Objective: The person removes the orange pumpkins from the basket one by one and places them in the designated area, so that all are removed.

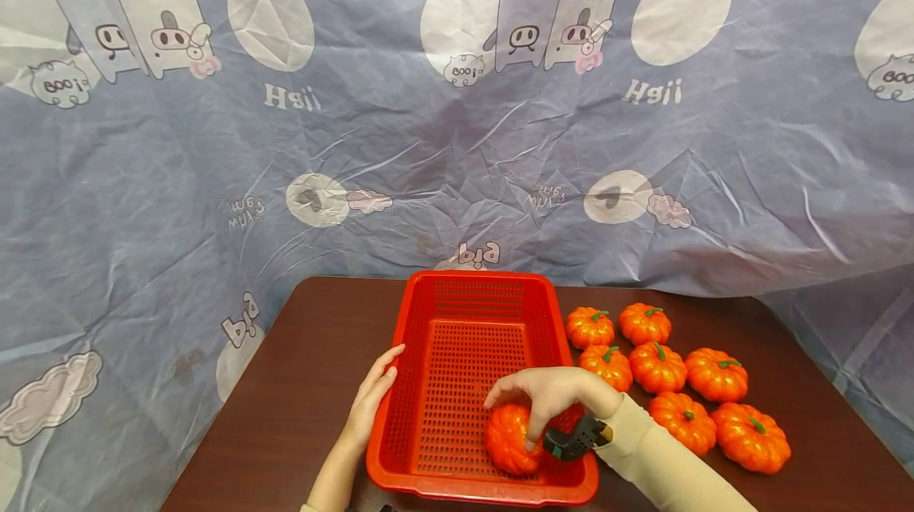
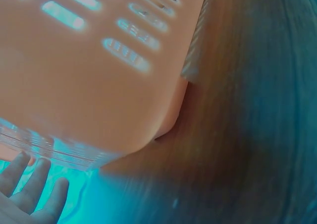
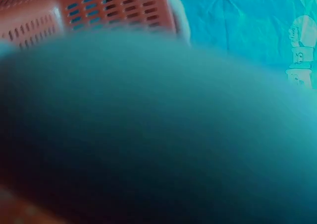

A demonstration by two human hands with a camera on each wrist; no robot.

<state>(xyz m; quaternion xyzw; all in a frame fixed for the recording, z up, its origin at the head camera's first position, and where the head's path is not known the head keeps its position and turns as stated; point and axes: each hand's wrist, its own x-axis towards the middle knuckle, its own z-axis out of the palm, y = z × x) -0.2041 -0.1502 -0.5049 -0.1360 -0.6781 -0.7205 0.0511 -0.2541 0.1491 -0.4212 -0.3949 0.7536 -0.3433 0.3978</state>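
Observation:
A red plastic basket (image 1: 474,492) with slotted walls stands on the brown table. Inside its near right corner, my right hand (image 1: 546,397) grips a small orange toy pumpkin (image 1: 508,440), thumb on one side and fingers over the top. My left hand (image 1: 370,401) lies against the outside of the basket's left wall with fingers extended. In the left wrist view, the fingers of the left hand (image 2: 32,196) show beside the basket (image 2: 74,100). A large dark blurred shape fills most of the right wrist view and hides the right hand's grip; part of the basket (image 3: 119,6) shows behind it.
Several more orange pumpkins with green stems, such as one near the front (image 1: 751,436), sit on the table right of the basket. The brown table (image 1: 286,393) extends to the left. A grey patterned cloth (image 1: 443,139) hangs behind the table.

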